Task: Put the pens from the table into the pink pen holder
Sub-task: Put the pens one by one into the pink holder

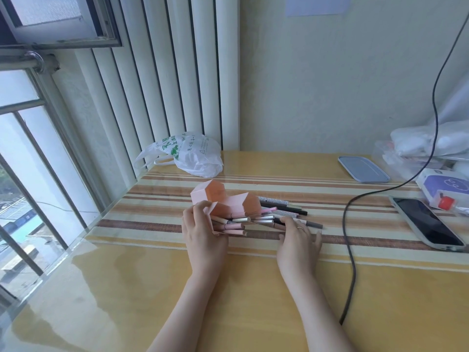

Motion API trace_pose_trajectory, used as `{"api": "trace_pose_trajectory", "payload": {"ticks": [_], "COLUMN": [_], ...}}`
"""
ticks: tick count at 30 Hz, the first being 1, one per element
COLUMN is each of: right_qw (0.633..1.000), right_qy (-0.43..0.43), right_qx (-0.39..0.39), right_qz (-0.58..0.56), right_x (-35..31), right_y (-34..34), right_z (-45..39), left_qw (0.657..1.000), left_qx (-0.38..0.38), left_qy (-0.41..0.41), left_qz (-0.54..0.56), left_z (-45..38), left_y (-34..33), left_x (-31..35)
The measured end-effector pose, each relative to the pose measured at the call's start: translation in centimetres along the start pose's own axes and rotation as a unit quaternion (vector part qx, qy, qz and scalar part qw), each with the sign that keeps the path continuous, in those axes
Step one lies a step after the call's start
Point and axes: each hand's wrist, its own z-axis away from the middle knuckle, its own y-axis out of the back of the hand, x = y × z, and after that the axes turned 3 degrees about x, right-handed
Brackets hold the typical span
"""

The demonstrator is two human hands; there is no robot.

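Observation:
The pink pen holder [229,201], made of hexagonal tubes, lies on its side in the middle of the table. Several pens [276,213] in pink, silver and black lie spilled in a pile at its mouth and to its right. My left hand [203,232] grips the near left end of the holder, fingers curled over its edge. My right hand [298,237] lies flat with straight fingers, its fingertips touching the dark pens on the right of the pile.
A striped runner [368,224] crosses the yellow table. A phone [429,223] and a black cable [349,224] lie to the right. A white plastic bag [187,156] sits at the back, a blue-grey lid [363,168] and boxes at the far right. A window is left.

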Motion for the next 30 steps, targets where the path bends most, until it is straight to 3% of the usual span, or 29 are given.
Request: {"api": "trace_pose_trajectory", "payload": {"ticks": [5,12,15,20,24,27,30], "right_qw": [0.999,1.0,0.994,0.894,0.834,0.766,0.74], "right_qy": [0.015,-0.026,-0.042,-0.132,-0.104,-0.092,-0.063], "right_qx": [0.029,-0.002,0.013,0.047,0.167,0.189,0.18], "right_qz": [-0.005,0.007,-0.095,-0.426,-0.515,-0.608,-0.645], "right_x": [-0.1,0.0,0.0,-0.3,-1.2,-1.7,-2.4], "right_y": [-0.2,0.2,0.2,1.5,2.5,3.0,3.7], "right_z": [0.1,0.0,-0.2,-0.7,-0.4,-0.1,0.5], "left_qw": [1.0,1.0,1.0,1.0,1.0,1.0,1.0], "left_qx": [0.002,-0.001,-0.003,-0.001,0.0,0.002,0.002], "left_qy": [-0.006,0.001,0.004,0.005,0.007,0.007,0.005], "left_qz": [-0.001,0.0,0.0,-0.001,0.0,0.0,-0.005], "left_z": [0.0,0.0,0.0,0.0,0.0,0.0,0.0], "left_y": [0.0,0.0,0.1,0.1,0.1,0.1,0.0], "left_x": [-0.1,0.0,0.0,0.1,0.1,0.2,0.1]}}
